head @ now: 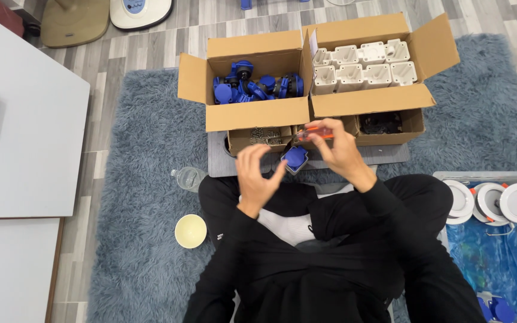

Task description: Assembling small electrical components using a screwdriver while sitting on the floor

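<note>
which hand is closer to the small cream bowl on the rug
Left. The left hand is up and to the right of the cream bowl; the right hand, holding an orange-handled screwdriver, is farther right.

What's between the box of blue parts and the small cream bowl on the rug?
In the head view, a clear plastic bottle lies on the rug between the box of blue parts and the cream bowl; otherwise only grey shaggy rug.

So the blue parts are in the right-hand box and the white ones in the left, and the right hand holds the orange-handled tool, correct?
Not quite: the head view shows the blue parts in the left-hand box and the white ones in the right. The right hand does hold the orange-handled tool.
</note>
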